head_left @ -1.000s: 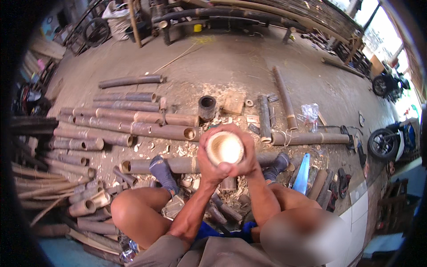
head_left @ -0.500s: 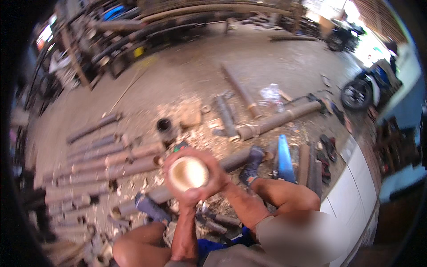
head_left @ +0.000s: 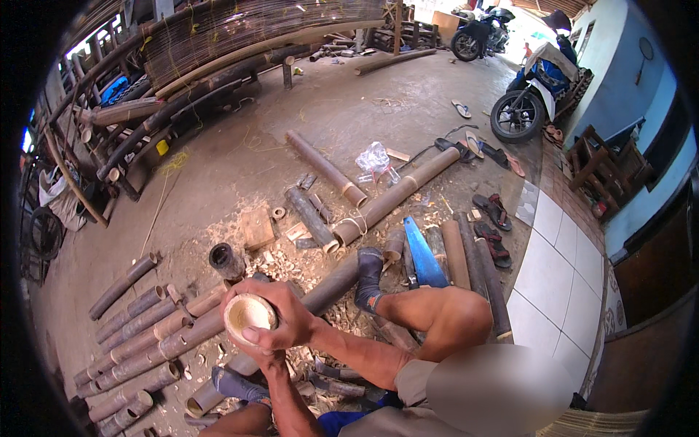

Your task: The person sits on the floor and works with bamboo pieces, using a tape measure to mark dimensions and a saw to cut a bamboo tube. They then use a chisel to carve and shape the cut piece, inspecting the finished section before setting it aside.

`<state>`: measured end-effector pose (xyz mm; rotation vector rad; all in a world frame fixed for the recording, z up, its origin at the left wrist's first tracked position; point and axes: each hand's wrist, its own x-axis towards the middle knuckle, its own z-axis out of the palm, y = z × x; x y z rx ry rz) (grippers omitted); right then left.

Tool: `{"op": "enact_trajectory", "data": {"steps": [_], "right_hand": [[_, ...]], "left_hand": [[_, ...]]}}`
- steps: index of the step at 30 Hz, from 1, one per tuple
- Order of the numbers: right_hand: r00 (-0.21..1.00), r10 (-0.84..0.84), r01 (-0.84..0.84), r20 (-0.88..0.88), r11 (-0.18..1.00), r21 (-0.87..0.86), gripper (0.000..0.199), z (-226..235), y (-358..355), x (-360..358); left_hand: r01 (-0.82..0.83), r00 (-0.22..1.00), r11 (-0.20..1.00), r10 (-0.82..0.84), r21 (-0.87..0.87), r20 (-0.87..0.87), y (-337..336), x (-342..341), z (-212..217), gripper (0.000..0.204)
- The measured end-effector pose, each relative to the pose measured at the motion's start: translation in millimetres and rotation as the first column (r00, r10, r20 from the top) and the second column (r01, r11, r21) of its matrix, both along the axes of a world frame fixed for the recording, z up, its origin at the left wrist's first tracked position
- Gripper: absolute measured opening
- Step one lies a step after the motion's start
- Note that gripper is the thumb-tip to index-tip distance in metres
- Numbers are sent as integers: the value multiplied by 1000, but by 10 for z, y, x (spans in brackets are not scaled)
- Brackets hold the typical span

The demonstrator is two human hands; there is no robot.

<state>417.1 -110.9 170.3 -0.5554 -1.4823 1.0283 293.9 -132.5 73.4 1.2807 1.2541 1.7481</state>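
Note:
Both my hands grip a short bamboo cup (head_left: 251, 315) in front of me. Its round mouth faces up toward me, showing a pale cut rim and light inner wall. My right hand (head_left: 290, 315) wraps its far and right side. From below, my left hand (head_left: 266, 355) closes on the near side, its fingers largely hidden. Beneath the hands, a long dark bamboo pole (head_left: 331, 282) lies slanting between my feet. Just beyond the cup stands a dark, hollow bamboo tube (head_left: 226, 261), upright among pale wood chips (head_left: 280, 268).
Several bamboo lengths (head_left: 156, 329) lie in rows at left. A blue saw blade (head_left: 424, 251) rests near my right knee, beside more poles and sandals (head_left: 494, 244). Farther out are a thick bamboo pole (head_left: 408, 191), a clear plastic bag (head_left: 373, 159) and a parked motorbike (head_left: 518, 113).
My view has swung to the right, so the surroundings sit farther left and the picture is sharper. Both hands still hold the cup, whose inside now looks less bright.

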Motion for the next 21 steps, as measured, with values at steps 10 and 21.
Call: {"op": "enact_trajectory", "data": {"steps": [10,21], "right_hand": [[997,-55,49,57,994,102,53,32,-42,-276],[989,-140,132,46,979,158,43,184,-48,-342]], "left_hand": [[102,995,995,-102,-2,11,22,-152,182,99],[140,984,990,-143,31,111,59,-39,683,128]]}}
